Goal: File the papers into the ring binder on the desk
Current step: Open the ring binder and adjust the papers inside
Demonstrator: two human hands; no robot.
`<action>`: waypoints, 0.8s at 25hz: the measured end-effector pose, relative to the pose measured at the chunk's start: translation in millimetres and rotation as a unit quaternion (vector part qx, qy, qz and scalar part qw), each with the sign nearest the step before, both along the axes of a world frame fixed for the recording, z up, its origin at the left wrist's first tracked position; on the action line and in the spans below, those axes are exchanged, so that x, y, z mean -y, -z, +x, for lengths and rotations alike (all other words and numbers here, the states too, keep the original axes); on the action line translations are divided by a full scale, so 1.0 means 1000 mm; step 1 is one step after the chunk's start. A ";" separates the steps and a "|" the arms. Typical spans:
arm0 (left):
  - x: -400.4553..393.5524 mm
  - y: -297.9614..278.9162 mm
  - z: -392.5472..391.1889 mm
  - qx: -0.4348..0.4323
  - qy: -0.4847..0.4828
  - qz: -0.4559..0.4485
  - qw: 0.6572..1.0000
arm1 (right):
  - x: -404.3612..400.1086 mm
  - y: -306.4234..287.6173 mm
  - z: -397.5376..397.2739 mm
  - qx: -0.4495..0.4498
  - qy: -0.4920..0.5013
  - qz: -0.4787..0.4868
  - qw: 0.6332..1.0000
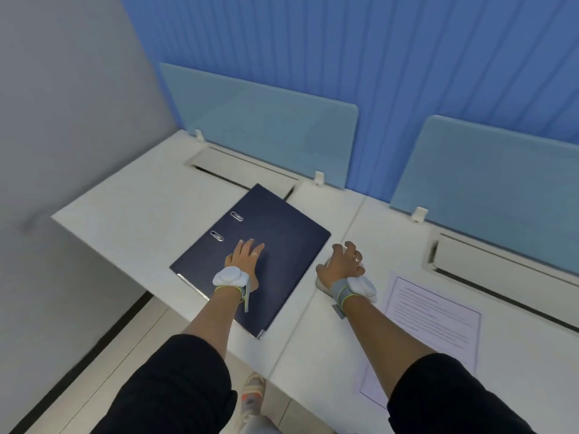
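Resting flat and open on the closed cover of a dark blue ring binder (pixel 250 255), a person's left hand (pixel 246 261) steadies the folder on a white desk (pixel 131 198) at the outset of a filing job. The right hand (pixel 343 266) lies just beside the binder's right edge, fingers curled down on the desktop; something pale shows under its palm, but whether it grips anything cannot be told. Printed papers (pixel 435 317) lie to the right of that hand, partly under the forearm, apart from the binder and untouched by either hand. By the look of things the work has barely begun: the cover is shut, the ring mechanism is out of sight, and no sheet has been filed. Opening the binder, releasing the rings and threading the papers all appear to remain. Blue divider panels (pixel 266 126) stand beyond both hands.
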State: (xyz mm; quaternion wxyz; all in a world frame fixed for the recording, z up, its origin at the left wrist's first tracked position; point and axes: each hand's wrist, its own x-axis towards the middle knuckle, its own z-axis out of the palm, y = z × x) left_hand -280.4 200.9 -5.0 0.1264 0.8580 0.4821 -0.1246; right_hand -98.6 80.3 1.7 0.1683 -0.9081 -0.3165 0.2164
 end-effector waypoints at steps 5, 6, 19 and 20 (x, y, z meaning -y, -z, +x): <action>-0.040 0.004 -0.072 -0.170 0.056 0.007 0.984 | -0.048 0.010 -0.047 0.003 -0.018 -0.025 1.000; -0.047 0.006 -0.080 -0.161 0.061 0.006 0.985 | -0.056 0.012 -0.054 0.000 -0.019 -0.033 0.999; -0.114 0.010 -0.148 0.227 0.043 -0.183 0.956 | -0.083 0.012 -0.056 -0.012 0.341 0.236 0.910; -0.115 0.006 -0.149 0.249 0.016 -0.209 0.946 | -0.085 0.015 -0.056 -0.044 0.341 0.236 0.909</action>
